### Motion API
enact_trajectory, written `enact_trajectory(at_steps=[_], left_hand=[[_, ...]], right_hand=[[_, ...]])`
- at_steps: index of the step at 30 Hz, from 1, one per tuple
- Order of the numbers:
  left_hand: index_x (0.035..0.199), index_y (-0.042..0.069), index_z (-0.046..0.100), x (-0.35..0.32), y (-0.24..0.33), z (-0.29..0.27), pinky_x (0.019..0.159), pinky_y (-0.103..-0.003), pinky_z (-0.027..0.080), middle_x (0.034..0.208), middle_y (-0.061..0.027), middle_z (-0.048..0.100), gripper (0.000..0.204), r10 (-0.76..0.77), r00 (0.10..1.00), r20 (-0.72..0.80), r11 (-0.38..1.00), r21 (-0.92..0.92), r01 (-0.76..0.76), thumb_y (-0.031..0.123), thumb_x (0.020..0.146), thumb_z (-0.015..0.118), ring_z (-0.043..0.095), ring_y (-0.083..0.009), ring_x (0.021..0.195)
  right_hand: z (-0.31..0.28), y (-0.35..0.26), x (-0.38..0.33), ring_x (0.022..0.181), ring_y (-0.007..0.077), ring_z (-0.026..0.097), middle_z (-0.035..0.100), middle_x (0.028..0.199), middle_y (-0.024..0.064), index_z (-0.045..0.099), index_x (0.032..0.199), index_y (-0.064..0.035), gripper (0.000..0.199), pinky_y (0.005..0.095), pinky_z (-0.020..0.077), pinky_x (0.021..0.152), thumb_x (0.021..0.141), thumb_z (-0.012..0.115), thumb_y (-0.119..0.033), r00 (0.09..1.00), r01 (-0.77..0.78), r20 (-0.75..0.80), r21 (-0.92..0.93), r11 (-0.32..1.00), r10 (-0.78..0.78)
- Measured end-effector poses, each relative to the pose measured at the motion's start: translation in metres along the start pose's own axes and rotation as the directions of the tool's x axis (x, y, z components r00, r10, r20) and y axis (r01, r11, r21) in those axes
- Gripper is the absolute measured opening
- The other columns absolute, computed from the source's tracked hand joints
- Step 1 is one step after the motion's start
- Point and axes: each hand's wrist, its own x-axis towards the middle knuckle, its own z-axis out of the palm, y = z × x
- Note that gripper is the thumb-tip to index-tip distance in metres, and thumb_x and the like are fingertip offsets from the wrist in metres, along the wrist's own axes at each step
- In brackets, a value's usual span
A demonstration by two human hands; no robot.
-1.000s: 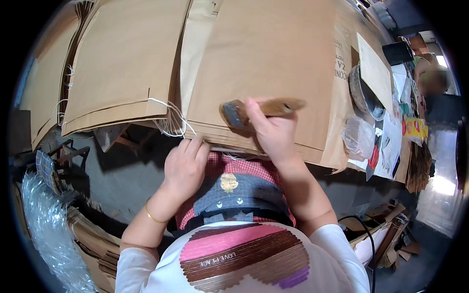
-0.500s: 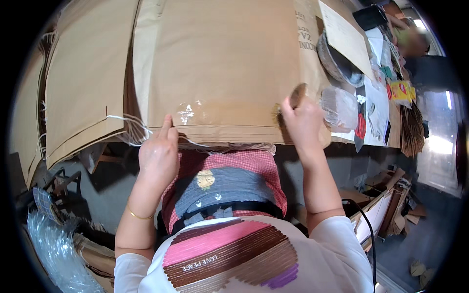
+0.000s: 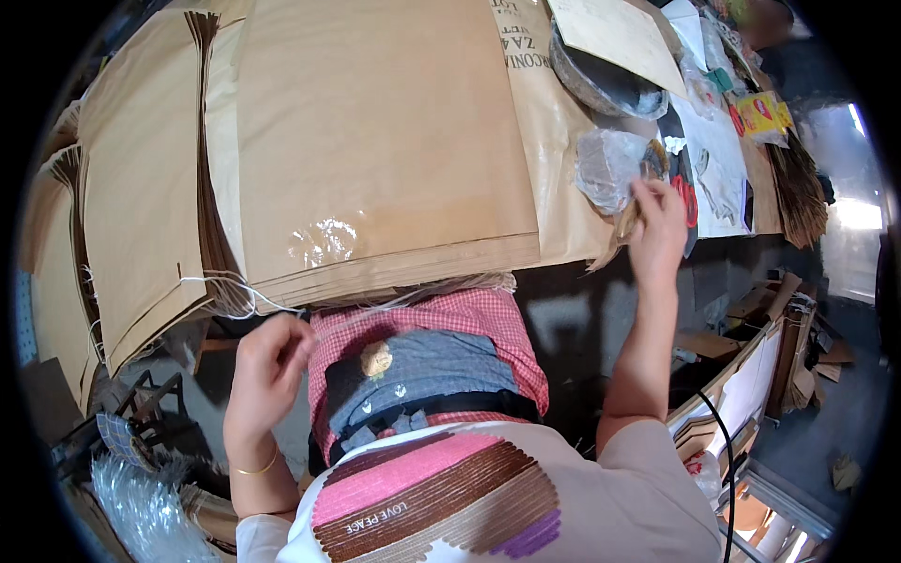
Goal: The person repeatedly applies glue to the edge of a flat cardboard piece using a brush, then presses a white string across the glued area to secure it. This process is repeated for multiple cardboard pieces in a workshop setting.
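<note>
A wide stack of brown paper sheets (image 3: 394,131) lies in front of me, with a wet, shiny patch near its front edge. My right hand (image 3: 660,220) is closed round a brush (image 3: 654,159), off the stack's right side and beside a clear plastic bag (image 3: 603,169). The hand covers part of the brush. My left hand (image 3: 270,371) hangs just off the front edge, fingers curled in. Its fingertips are close to white string (image 3: 251,298) trailing from the neighbouring paper bundle (image 3: 141,188); whether they grip anything is hidden.
Farther right on the table sit a round basin (image 3: 601,89) with a pale board (image 3: 624,38) across it, red-handled scissors (image 3: 685,202) and a yellow packet (image 3: 762,117). Clear plastic wrap (image 3: 141,502) lies low on the left. Cardboard (image 3: 713,342) is piled below right.
My right hand has carried the brush off the paper, rightward to the plastic bag. My left hand has left the sheet, drawn back toward me, and its pointing finger has curled. The view has shifted right.
</note>
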Motion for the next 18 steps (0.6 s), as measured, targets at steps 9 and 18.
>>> enact_trajectory(at_steps=[9,18], left_hand=[[0.077,-0.003,0.062,-0.005,0.046,-0.027,0.053,-0.025,0.039,0.065,-0.0064,0.056,0.004,0.189,0.96,-0.209,0.981,-0.002,-0.194,-0.006,0.076,0.066,0.052,-0.0133,0.059],[0.083,-0.003,0.066,0.072,-0.059,-0.015,0.056,-0.027,0.043,0.067,-0.0098,0.058,0.005,0.116,0.944,-0.308,0.987,0.141,-0.075,0.001,0.079,0.067,0.056,-0.0147,0.061]], right_hand=[[0.003,-0.153,-0.057,0.08,0.0201,0.061,0.064,0.082,0.0098,0.068,0.093,-0.0007,0.012,0.0309,0.048,0.072,0.088,0.062,-0.01,0.684,-0.426,0.435,0.89,0.164,-0.586],[0.039,-0.075,0.01,0.068,0.0102,0.057,0.063,0.075,0.0029,0.069,0.087,0.0019,0.011,0.0244,0.0475,0.064,0.081,0.067,-0.007,0.791,-0.56,0.608,0.675,0.481,0.067]])
